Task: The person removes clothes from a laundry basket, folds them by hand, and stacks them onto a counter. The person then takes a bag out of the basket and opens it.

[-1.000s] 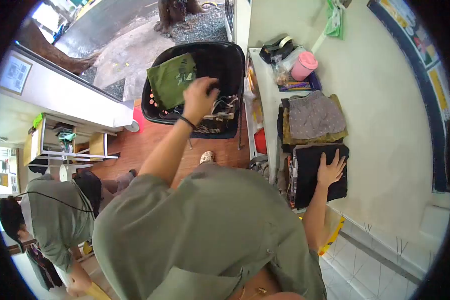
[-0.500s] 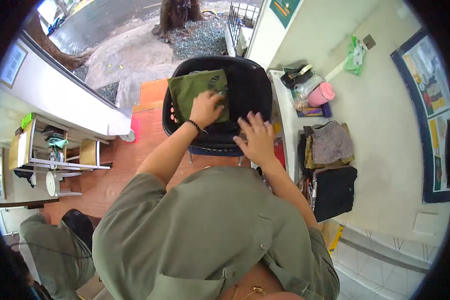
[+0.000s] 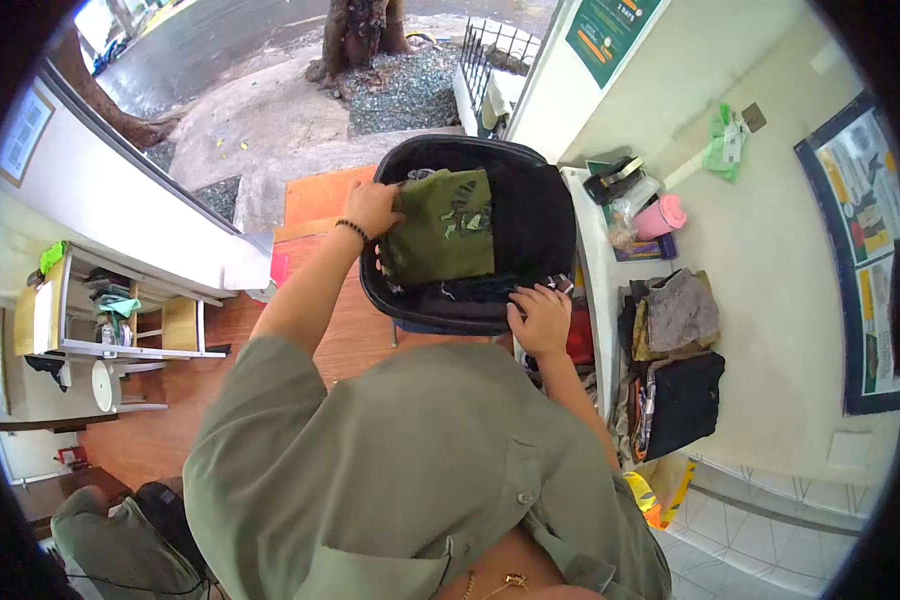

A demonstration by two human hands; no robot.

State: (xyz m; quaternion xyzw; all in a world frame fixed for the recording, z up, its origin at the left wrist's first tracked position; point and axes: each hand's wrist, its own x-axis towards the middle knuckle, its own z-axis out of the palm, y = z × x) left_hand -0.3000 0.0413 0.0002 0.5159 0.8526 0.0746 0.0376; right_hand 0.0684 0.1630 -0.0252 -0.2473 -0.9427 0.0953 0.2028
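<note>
A black plastic laundry basket [image 3: 410, 310] stands in front of me with folded clothes in it. On its left side lies a folded olive-green garment [image 3: 435, 235] with a dark print. Beside that is a folded black garment [image 3: 532, 225], and dark cloth shows along the near side. My left hand [image 3: 373, 208] is closed over the basket's left rim, its fingertips next to the green garment. At the near right corner, my right hand [image 3: 542, 318] curls its fingers over the rim. The thumbs and palms are partly hidden.
To the right, a white counter [image 3: 595, 270] bears a pink tumbler [image 3: 660, 216], a tape dispenser [image 3: 615, 180] and stacks of folded clothes [image 3: 678, 405]. A shelf unit [image 3: 70, 300] and white stool [image 3: 105, 385] stand left. Another person [image 3: 125, 545] is at lower left.
My left hand has moved off the green garment to the left rim. My right hand has come down onto the near right rim. The basket sits slightly further right, and the view has shifted.
</note>
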